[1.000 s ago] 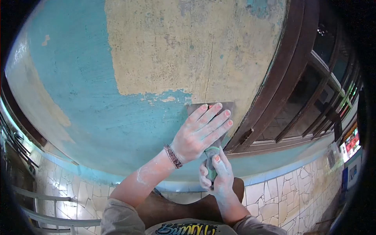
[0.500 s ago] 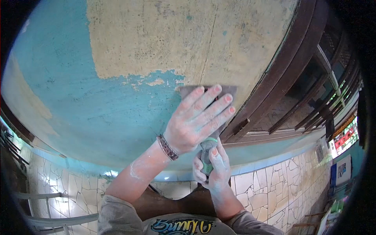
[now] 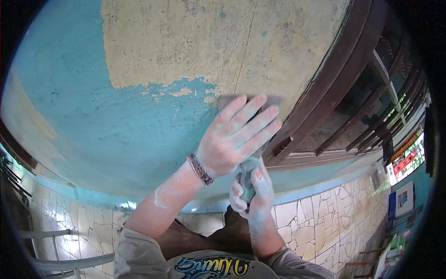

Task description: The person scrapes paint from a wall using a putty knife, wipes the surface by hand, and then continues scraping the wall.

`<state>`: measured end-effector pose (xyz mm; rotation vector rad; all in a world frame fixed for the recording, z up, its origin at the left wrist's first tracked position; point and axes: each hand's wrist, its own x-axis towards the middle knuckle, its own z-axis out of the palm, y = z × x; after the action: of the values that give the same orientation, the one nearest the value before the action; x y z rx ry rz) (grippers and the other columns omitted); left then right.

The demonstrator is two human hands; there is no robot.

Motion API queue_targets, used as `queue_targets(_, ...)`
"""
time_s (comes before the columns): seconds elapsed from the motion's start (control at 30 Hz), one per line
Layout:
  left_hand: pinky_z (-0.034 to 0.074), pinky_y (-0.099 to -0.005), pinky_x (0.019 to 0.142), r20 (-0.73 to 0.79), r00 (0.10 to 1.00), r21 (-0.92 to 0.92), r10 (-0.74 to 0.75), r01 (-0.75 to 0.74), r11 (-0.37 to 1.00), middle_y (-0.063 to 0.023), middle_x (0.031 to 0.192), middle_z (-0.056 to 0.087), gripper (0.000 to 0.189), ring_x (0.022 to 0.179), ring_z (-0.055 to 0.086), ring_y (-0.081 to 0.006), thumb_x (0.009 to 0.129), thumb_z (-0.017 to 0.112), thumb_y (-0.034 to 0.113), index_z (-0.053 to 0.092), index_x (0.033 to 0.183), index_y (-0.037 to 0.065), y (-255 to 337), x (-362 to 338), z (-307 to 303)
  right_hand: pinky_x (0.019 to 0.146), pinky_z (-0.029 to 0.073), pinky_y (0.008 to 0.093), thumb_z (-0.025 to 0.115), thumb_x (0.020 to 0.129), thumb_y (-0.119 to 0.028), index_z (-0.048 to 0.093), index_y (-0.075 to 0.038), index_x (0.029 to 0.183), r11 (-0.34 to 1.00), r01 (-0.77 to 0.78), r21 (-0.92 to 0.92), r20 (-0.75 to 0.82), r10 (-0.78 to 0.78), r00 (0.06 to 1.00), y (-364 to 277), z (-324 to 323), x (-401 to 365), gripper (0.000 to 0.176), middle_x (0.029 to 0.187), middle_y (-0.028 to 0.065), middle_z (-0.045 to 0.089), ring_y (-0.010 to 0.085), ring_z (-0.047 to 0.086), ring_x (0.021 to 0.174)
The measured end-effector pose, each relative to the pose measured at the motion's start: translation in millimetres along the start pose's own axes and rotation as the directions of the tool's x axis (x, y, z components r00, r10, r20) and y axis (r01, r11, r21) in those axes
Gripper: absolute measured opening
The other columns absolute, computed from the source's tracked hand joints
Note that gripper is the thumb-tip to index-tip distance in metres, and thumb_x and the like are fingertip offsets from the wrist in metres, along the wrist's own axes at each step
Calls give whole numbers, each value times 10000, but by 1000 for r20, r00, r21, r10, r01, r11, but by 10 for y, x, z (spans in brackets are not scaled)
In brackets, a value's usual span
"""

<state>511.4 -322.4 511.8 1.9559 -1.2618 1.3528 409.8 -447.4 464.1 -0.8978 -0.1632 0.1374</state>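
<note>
A wide metal scraper (image 3: 275,100) with a green-grey handle (image 3: 249,179) lies against the wall, its blade edge at the border of blue paint (image 3: 134,125) and bare beige plaster (image 3: 172,42). Dusted with white powder, my left hand (image 3: 232,135) presses flat on the blade, its fingers stretched out and a patterned bracelet at the wrist. Below it, my right hand (image 3: 258,193) is wrapped round the handle, thumb on top. Part of the blade is hidden under my left fingers.
A brown wooden window frame (image 3: 320,100) with bars stands just right of the blade. Below the wall is a floor of irregular pale tiles (image 3: 320,214). Curved metal rails (image 3: 74,264) are at the lower left, and a framed picture (image 3: 403,200) is at the far right.
Both hands and the scraper have shifted slightly up and to the right. The camera view has moved a little, and the grip on the handle is unchanged.
</note>
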Motion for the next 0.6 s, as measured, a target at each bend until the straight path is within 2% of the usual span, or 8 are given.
queue_targets(0.07, 309, -450, 1120, -13, 1000, 3, 24, -24, 1000, -85, 1327, 601, 385, 1297, 505, -306, 893, 479, 165, 647, 1234, 103, -15, 90, -16, 369, 332, 235, 515, 989, -409, 264, -102, 1454, 999, 33, 27, 13, -33, 999, -98, 111, 43, 611, 711, 96, 507, 129, 425, 421)
queue_targets(0.1, 309, -450, 1120, -1, 1000, -13, 18, -18, 1000, -85, 1328, 600, 385, 1296, 505, -305, 892, 481, 167, 647, 1234, 104, 3, 79, -2, 369, 330, 232, 515, 987, -421, 258, -106, 1457, 999, 32, 3, -31, -32, 999, -99, 130, 22, 622, 707, 96, 505, 126, 423, 419)
queue_targets(0.17, 311, -452, 1119, 63, 998, 12, 3, -3, 1000, -82, 1326, 602, 388, 1293, 509, -308, 888, 488, 159, 646, 1238, 107, 77, -56, 41, 369, 328, 231, 511, 990, -417, 259, -108, 1457, 999, -25, 37, -41, 27, 999, 49, -37, -64, 615, 708, 95, 506, 124, 423, 421)
queue_targets(0.23, 308, -449, 1124, 40, 999, 14, 7, -7, 1000, -82, 1327, 600, 392, 1293, 509, -304, 885, 491, 154, 643, 1244, 106, 78, -151, 97, 370, 319, 225, 504, 994, -406, 266, -109, 1452, 999, -48, 18, -58, 49, 997, 84, -42, -90, 596, 711, 91, 504, 119, 423, 426)
queue_targets(0.33, 308, -448, 1126, 14, 1000, 30, 20, -20, 999, -80, 1328, 599, 392, 1291, 512, -297, 885, 495, 147, 643, 1245, 104, -8, 9, -32, 295, 265, 225, 460, 1006, -417, 355, -145, 1337, 999, 30, -40, -51, -32, 998, 3, 107, 9, 441, 674, 82, 478, 112, 375, 363)
queue_targets(0.47, 314, -456, 1121, 37, 999, -8, -25, 26, 1000, -80, 1328, 600, 375, 1291, 513, -290, 893, 489, 152, 651, 1228, 102, 5, 26, -127, 306, 269, 217, 458, 1009, -414, 350, -136, 1340, 999, 12, -38, -15, -12, 1000, -35, 188, 10, 445, 682, 81, 483, 105, 383, 375)
queue_targets(0.5, 328, -461, 1111, 72, 997, 25, -26, 25, 999, -83, 1327, 601, 366, 1288, 516, -298, 902, 479, 159, 657, 1217, 102, 43, -89, -99, 365, 308, 219, 470, 1010, -369, 309, -108, 1402, 998, -69, 0, -30, 69, 997, 0, 111, -59, 498, 717, 88, 504, 121, 425, 427)
queue_targets(0.6, 332, -453, 1112, 56, 998, -7, -14, 14, 1000, -88, 1326, 601, 367, 1287, 515, -299, 908, 473, 168, 659, 1218, 107, 35, -163, -39, 358, 305, 222, 457, 1018, -355, 302, -117, 1407, 997, -77, 31, -6, 77, 997, 48, 60, -104, 482, 719, 90, 504, 123, 425, 423)
